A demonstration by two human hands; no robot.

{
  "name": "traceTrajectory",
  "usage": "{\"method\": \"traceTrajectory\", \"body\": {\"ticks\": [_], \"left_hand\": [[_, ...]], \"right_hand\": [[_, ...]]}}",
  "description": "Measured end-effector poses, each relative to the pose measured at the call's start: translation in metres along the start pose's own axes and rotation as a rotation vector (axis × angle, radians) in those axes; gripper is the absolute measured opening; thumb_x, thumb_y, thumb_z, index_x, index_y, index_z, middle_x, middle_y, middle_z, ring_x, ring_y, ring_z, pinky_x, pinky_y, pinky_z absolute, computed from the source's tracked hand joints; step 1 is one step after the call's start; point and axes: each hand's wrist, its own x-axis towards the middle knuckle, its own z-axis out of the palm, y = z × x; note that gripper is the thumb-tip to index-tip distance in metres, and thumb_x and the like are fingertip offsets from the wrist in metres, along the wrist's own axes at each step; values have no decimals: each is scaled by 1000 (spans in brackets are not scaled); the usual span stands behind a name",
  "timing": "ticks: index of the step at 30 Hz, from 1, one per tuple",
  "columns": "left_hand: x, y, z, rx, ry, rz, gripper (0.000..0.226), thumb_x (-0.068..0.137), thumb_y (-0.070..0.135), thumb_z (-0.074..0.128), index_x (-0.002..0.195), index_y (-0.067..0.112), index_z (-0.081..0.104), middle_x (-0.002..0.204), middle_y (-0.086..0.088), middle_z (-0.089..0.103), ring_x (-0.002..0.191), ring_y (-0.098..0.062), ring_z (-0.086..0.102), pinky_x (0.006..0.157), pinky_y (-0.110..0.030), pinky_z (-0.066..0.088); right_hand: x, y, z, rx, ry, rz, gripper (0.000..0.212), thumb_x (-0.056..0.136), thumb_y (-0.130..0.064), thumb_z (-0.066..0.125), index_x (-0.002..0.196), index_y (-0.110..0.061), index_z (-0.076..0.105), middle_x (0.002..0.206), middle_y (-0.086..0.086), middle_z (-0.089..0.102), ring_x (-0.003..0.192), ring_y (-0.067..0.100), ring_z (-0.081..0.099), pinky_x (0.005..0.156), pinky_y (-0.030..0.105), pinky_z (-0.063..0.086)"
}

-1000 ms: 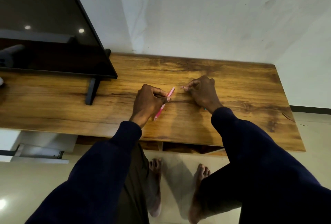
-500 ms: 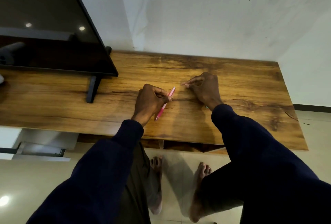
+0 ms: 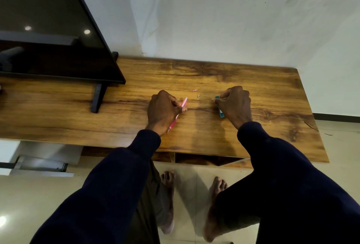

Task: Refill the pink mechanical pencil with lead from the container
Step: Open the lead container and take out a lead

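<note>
My left hand point(image 3: 161, 110) grips the pink mechanical pencil point(image 3: 183, 103), which slants across the wooden table point(image 3: 194, 76) with its open back end pointing up and to the right. A small pink cap point(image 3: 194, 90) and a tiny pale eraser piece point(image 3: 198, 95) lie loose on the wood between my hands. To the right, my right hand point(image 3: 236, 105) rests on the table with its fingers closed around the teal lead container point(image 3: 221, 113); most of the container is hidden under the hand.
A black TV screen point(image 3: 48, 39) on a dark stand foot point(image 3: 97, 97) fills the table's left part. A white wall runs behind the table. The table's front edge is near my sleeves, with open shelves, tiled floor and my bare feet below.
My right hand moved right, away from the pencil's end, leaving the pink cap and small piece on the table, and closed on the teal container. The left hand kept still.
</note>
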Motion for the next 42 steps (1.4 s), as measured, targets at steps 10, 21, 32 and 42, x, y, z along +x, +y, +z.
{"method": "traceTrajectory", "body": {"ticks": [10, 21, 32, 42], "left_hand": [[0, 2, 7, 54, 36, 7, 23, 82, 28, 88, 97, 12, 81, 100, -3, 79, 102, -22, 73, 88, -43, 62], [-14, 5, -2, -76, 164, 61, 22, 86, 31, 83, 89, 9, 82, 83, -4, 81, 73, -13, 75, 75, -38, 66], [-38, 30, 10, -483, -99, 96, 32, 79, 18, 89, 110, 12, 81, 106, 0, 82, 99, -8, 77, 88, -25, 63], [-40, 39, -2, -555, -81, 107, 21, 80, 10, 87, 100, 11, 81, 89, 5, 80, 79, -4, 78, 67, -17, 62]], "right_hand": [[-10, -3, 4, -50, -52, 42, 27, 83, -26, 87, 99, -8, 75, 100, 13, 74, 98, 27, 70, 87, 46, 61], [-25, -12, -1, 277, -62, 47, 11, 85, -17, 84, 94, -13, 80, 88, -3, 77, 74, 1, 70, 61, 8, 54], [-38, -24, -30, 853, -313, 88, 15, 79, -14, 90, 83, -15, 76, 87, 8, 77, 82, 20, 74, 74, 34, 62], [-28, -42, -60, 642, -315, -168, 18, 87, -22, 84, 98, -9, 81, 88, 9, 81, 74, 17, 73, 68, 29, 61]]}}
